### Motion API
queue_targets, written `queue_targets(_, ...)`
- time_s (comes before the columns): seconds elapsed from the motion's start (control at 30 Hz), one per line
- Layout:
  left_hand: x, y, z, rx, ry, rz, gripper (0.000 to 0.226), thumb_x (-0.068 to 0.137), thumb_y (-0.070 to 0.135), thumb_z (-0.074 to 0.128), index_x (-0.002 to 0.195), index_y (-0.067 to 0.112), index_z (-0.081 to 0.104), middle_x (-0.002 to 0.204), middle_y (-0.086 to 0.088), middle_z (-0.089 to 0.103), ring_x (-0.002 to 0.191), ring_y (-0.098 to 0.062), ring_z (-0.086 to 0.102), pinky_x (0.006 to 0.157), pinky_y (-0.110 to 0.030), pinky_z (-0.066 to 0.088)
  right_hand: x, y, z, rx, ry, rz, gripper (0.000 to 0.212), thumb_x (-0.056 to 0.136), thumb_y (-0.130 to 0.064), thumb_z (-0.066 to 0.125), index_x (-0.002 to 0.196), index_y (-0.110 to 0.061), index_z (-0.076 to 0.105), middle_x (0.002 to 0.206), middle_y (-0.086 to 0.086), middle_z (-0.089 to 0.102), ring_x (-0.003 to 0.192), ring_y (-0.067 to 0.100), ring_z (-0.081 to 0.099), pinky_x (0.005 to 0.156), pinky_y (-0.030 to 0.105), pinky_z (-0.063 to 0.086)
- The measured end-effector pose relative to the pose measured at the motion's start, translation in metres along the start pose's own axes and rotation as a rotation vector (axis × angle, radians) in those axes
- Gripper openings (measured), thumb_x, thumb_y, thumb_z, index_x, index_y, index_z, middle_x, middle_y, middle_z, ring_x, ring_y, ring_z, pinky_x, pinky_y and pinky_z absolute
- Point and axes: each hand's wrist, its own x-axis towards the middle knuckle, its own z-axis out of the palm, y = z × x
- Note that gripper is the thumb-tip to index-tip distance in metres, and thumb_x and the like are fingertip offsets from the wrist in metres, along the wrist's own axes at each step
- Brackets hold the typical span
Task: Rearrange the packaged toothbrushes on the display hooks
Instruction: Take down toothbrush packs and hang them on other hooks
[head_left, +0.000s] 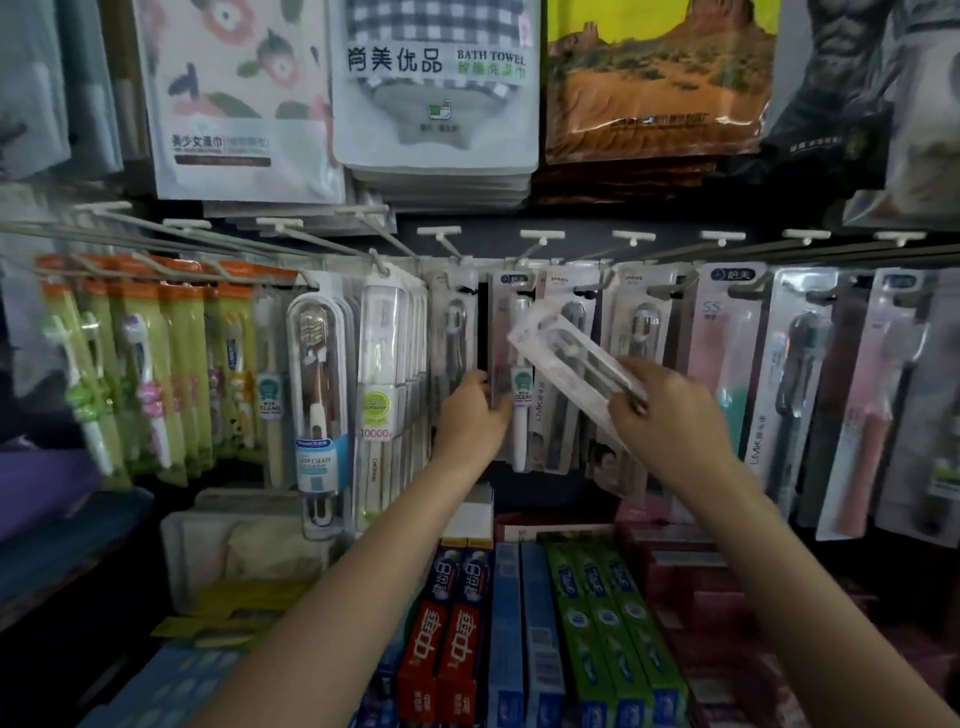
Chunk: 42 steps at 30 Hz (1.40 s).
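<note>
One light, stiff blister-packed toothbrush (571, 364) pinched low by right hand (670, 415), tilting toward ten o'clock; left hand (470, 415) grips hanging pack (511, 364).

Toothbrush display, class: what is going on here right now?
A person is sorting packaged toothbrushes on hooks. The right hand holds a clear, tilted toothbrush pack off the hooks. The left hand grips the edge of a hanging pack with a white-handled brush. Toothpaste boxes lie on the shelf below.
</note>
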Motion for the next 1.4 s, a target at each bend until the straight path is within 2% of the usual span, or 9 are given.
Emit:
queue_targets(0.13,0.023,0.006,0.017,0.120,0.022,-0.031,0.034,0.091,0.027,0.056,0.116,0.004,0.051,0.112,-0.010,0.062,0.102,-0.026,0.059,0.081,-0.032,0.046,0.003,0.009,-0.011,0.041,0.060,-0.018,0.037,0.088,-0.005,0.051,0.124,-0.003,0.053,0.077,0.005,0.054,0.060,0.019,0.048,0.055,0.024,0.034)
queue_targets(0.4,0.024,0.005,0.010,0.005,0.045,0.047,0.024,0.086,0.018,0.064,0.106,0.004,0.059,0.096,0.000,0.059,0.089,-0.012,0.055,0.078,-0.023,0.043,0.006,0.013,0.020,0.290,0.084,0.057,0.035,0.092,-0.006,0.049,0.127,-0.003,0.050,0.089,0.004,0.061,0.060,0.001,0.048,0.052,-0.002,0.035)
queue_targets(0.53,0.018,0.003,0.004,-0.196,-0.045,-0.006,0.026,0.087,0.016,0.062,0.111,0.005,0.058,0.103,-0.003,0.061,0.097,-0.017,0.059,0.090,-0.032,0.049,0.005,0.013,0.033,0.520,0.090,0.225,0.028,0.094,-0.012,0.046,0.121,-0.010,0.053,0.079,0.001,0.061,0.056,0.009,0.050,0.045,0.012,0.040)
queue_targets(0.63,0.014,0.004,-0.001,-0.349,-0.126,-0.062,0.023,0.088,0.013,0.059,0.111,0.008,0.058,0.101,0.000,0.062,0.087,-0.009,0.059,0.076,-0.017,0.050,0.007,0.013,0.028,0.740,0.012,0.383,0.021,0.094,-0.011,0.047,0.113,-0.013,0.056,0.091,0.010,0.064,0.073,0.018,0.058,0.065,0.037,0.053)
queue_targets(0.73,0.013,0.005,-0.003,-0.454,-0.196,-0.093,0.013,0.089,0.013,0.058,0.102,0.016,0.059,0.095,0.005,0.062,0.084,-0.004,0.059,0.067,-0.012,0.048,0.009,0.015,0.022,0.979,-0.184,0.480,0.025,0.092,-0.007,0.051,0.116,-0.008,0.056,0.101,0.011,0.064,0.081,0.019,0.063,0.065,0.030,0.053)
queue_targets(0.9,0.015,-0.001,0.000,-0.556,-0.145,-0.118,0.016,0.088,0.013,0.059,0.104,0.017,0.058,0.106,0.000,0.062,0.097,-0.013,0.057,0.086,-0.025,0.045,0.005,0.023,0.021,0.910,-0.192,0.416,0.027,0.090,0.003,0.051,0.110,-0.015,0.054,0.089,-0.001,0.063,0.076,0.007,0.060,0.054,0.011,0.047)
queue_targets(1.0,0.012,-0.008,0.002,-0.581,-0.113,-0.131,0.023,0.088,0.016,0.060,0.110,0.015,0.058,0.109,-0.001,0.062,0.101,-0.014,0.057,0.092,-0.029,0.042,0.005,0.027,0.030,0.813,-0.192,0.375,0.034,0.091,0.001,0.050,0.117,-0.021,0.050,0.094,-0.004,0.062,0.087,0.008,0.059,0.065,0.015,0.048)
queue_targets(1.17,0.004,0.001,0.003,-0.909,-0.155,-0.202,0.016,0.088,0.009,0.058,0.103,0.010,0.059,0.093,0.000,0.065,0.085,-0.011,0.063,0.077,-0.022,0.054,0.005,0.028,0.045,0.622,-0.163,0.299,0.042,0.088,0.002,0.054,0.127,-0.012,0.047,0.102,0.001,0.060,0.096,0.013,0.056,0.073,0.011,0.045)
queue_targets(1.4,-0.031,-0.007,-0.006,-0.400,-0.066,-0.002,0.017,0.088,0.013,0.059,0.105,0.013,0.054,0.100,0.002,0.060,0.088,-0.006,0.059,0.069,-0.010,0.048,-0.002,0.012,0.039,0.510,-0.041,0.171,0.037,0.088,-0.003,0.056,0.123,-0.009,0.049,0.105,0.000,0.055,0.092,0.009,0.053,0.070,0.005,0.040)
